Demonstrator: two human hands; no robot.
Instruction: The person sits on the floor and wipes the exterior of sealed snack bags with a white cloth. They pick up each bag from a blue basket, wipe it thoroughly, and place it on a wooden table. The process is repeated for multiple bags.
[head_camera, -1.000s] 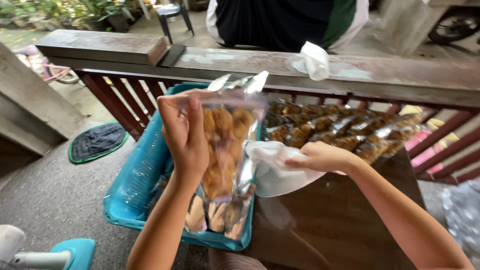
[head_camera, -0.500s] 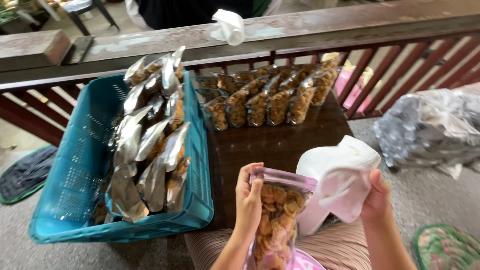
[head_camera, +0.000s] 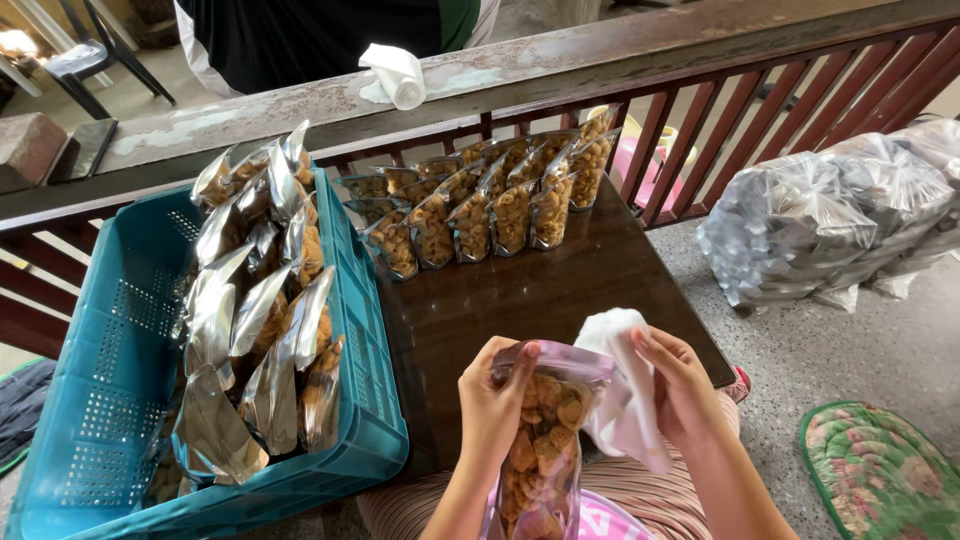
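**Snack pouch held upright at the table edge, cloth at its rim**

The left hand (head_camera: 497, 405) is closed around the upper part of a clear pouch (head_camera: 540, 455) filled with golden-brown fried snacks. Fingers wrap the front and the thumb lies across the top edge, which keeps the pouch vertical so the contents settle toward the bottom and away from the mouth. The pouch hangs over the person's lap, just in front of the near edge of the dark wooden table (head_camera: 520, 300).

The right hand (head_camera: 680, 385) is partly curled and pinches a white cloth (head_camera: 625, 400) against the pouch's right upper corner. The cloth appears to press on the rim strip, though the exact contact is hidden behind the fabric.

At the far side of the table, a row of filled pouches (head_camera: 480, 205) stands upright, leaning back toward the wooden railing (head_camera: 560, 75), which props them. To the left, touching the table's side, a teal plastic crate (head_camera: 90, 400) holds more pouches (head_camera: 260, 310) stacked on edge, overlapping one another so none lies flat.

A second white cloth (head_camera: 395, 75) rests on top of the railing. A person in a dark top (head_camera: 310, 30) stands behind it. A heap of clear bags (head_camera: 830, 220) lies on the floor to the right, well apart from the table.
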